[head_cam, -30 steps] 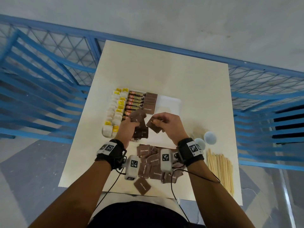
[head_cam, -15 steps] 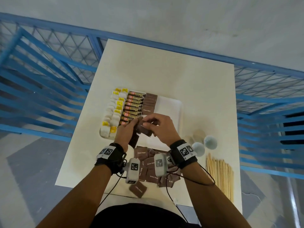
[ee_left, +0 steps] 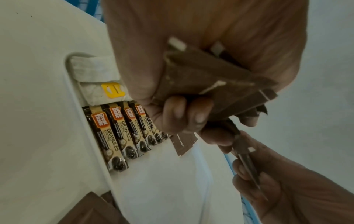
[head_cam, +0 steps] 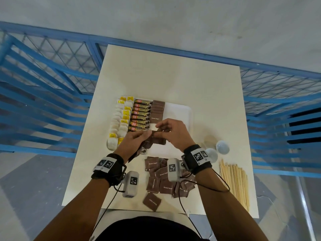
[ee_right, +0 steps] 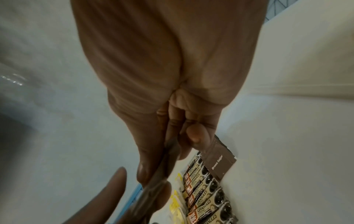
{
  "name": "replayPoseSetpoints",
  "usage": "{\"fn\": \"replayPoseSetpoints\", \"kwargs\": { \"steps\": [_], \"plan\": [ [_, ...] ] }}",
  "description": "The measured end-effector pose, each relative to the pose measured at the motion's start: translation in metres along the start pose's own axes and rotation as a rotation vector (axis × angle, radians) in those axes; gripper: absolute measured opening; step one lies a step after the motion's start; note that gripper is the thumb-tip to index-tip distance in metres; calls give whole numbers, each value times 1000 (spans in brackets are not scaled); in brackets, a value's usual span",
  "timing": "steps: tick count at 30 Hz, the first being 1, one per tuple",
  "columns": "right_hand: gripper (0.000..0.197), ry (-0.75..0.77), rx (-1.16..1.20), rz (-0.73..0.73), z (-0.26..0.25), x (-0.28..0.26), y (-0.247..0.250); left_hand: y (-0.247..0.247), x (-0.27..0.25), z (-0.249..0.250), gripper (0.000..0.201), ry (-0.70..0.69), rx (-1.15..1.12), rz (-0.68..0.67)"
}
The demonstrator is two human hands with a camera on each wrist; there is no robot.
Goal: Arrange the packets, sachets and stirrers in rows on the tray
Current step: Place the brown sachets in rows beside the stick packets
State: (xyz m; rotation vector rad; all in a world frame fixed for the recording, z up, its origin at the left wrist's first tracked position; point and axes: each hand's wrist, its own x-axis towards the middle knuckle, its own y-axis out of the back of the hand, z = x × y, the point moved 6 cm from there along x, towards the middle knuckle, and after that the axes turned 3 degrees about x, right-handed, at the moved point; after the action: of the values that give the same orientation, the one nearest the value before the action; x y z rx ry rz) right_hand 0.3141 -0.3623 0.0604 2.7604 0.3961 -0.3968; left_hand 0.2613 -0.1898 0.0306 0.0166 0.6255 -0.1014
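Note:
A white tray [head_cam: 178, 115] holds columns of tea bags [head_cam: 121, 119] with yellow tags, coffee granule sachets [head_cam: 141, 117] and brown sugar packets [head_cam: 157, 111]. My left hand [head_cam: 139, 138] hovers over the tray's near edge and grips a stack of brown sugar packets [ee_left: 210, 84]. My right hand [head_cam: 161, 131] meets it and pinches one brown packet [ee_right: 164, 163] between thumb and fingers, edge-on in the left wrist view. Loose brown sugar packets [head_cam: 165, 180] lie on the table near me. Wooden stirrers [head_cam: 234, 180] lie at the right.
Two white round cups [head_cam: 222, 147] stand right of the tray. The cream table [head_cam: 173, 75] is ringed by a blue metal railing [head_cam: 52, 84]. The tray's right half is bare white.
My hands have come together over the tray's near part. The right hand's single packet, held apart a second ago, now touches the left hand's stack.

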Motion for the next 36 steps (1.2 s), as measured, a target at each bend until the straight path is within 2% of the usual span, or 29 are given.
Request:
{"fn": "replayPoseSetpoints", "kwargs": {
  "steps": [5,10,13,18,22,26,30,33,36],
  "plan": [
    [26,13,-67,-16,-4,-2,-9,10,3,10,16,-225,195,74],
    [7,-124,67,82,11,-6,-3,21,8,15,16,-359,417,182],
    [4,-159,106,134,15,-7,3,23,6,20,13,-427,459,260],
    [3,-108,43,215,8,-4,1,21,10,24,16,-494,489,279],
    [8,-108,25,142,8,-4,-9,24,13,27,19,-504,489,288],
    [6,-58,78,217,3,-3,-5,27,15,24,19,-462,467,297],
    [12,-41,187,291,4,-2,3,20,16,16,14,-384,415,202],
    [13,-28,197,293,7,0,5,19,17,11,7,-379,385,193],
    [6,-33,211,295,14,1,7,20,19,10,8,-354,333,199]
  ]
}}
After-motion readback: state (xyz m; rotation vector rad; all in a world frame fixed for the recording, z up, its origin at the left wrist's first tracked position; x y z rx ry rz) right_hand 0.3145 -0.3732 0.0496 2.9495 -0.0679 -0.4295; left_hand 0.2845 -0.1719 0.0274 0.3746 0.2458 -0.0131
